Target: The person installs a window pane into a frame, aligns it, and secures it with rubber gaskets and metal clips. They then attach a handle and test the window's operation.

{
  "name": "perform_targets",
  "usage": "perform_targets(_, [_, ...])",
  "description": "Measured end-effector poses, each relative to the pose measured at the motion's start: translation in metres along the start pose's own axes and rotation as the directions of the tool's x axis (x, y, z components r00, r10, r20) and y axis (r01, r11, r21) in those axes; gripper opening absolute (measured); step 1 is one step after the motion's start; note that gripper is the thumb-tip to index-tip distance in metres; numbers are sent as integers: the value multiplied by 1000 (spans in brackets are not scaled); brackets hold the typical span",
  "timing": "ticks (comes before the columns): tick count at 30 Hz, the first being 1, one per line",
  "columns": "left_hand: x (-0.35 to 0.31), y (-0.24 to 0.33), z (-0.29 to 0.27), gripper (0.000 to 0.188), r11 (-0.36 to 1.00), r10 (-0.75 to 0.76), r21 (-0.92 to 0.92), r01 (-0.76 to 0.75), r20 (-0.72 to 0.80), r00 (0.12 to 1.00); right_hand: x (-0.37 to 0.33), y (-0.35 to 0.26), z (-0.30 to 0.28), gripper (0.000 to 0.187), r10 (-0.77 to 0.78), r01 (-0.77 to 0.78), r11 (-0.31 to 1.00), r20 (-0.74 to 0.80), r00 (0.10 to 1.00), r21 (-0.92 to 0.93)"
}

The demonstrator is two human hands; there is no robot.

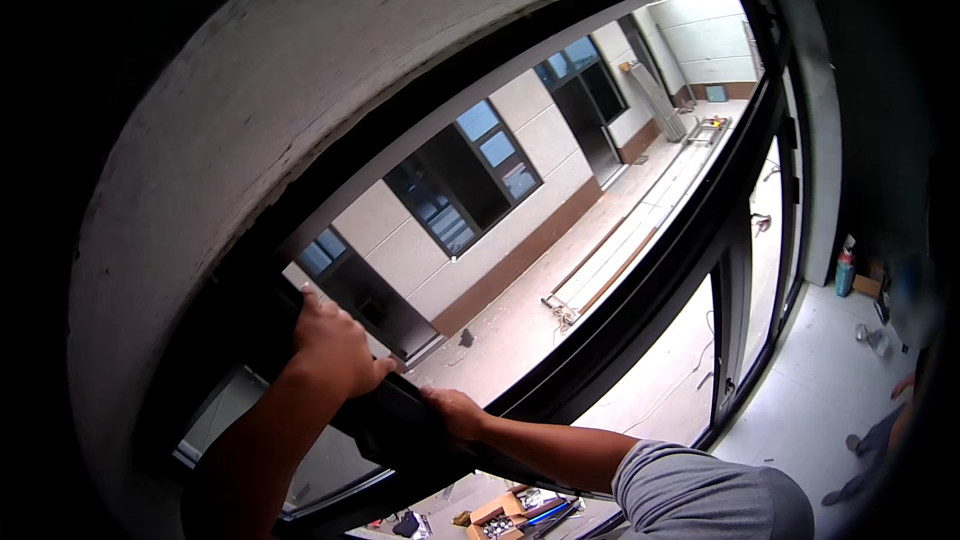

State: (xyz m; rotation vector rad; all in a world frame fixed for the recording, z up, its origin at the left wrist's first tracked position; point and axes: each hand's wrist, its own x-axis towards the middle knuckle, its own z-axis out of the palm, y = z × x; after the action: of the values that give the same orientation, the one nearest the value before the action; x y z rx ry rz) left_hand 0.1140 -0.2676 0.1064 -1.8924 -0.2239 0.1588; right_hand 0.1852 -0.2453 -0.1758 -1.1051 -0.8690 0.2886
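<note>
A large dark window frame point(600, 340) crosses the view at a slant. My left hand point(335, 345) grips the frame at its lower left corner, with the thumb stuck out to the right and the fingertips partly hidden. Just right of it and lower, my right hand point(455, 412) is closed round the edge of a dark bar of the same frame, its fingers mostly out of sight. A pale wall reveal point(200, 130) curves round the frame above and to the left.
Beneath my arms lies an open cardboard box point(497, 512) of small parts. At right, a spray can point(845, 270) stands on the pale floor point(790, 410), and part of another person point(880, 450) shows. Outside, long rails point(640, 240) lie in a courtyard facing a windowed wall point(530, 140).
</note>
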Motion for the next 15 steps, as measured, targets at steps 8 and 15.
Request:
perform_targets(8, [26,0,-16,48,994,23,-106,-14,88,996,7,8,-18,74,-28,10,975,-79,996,-221])
perform_targets(15, [42,11,-10,34,991,-38,-124,44,48,998,9,15,-23,79,10,-30,989,-135,991,-142])
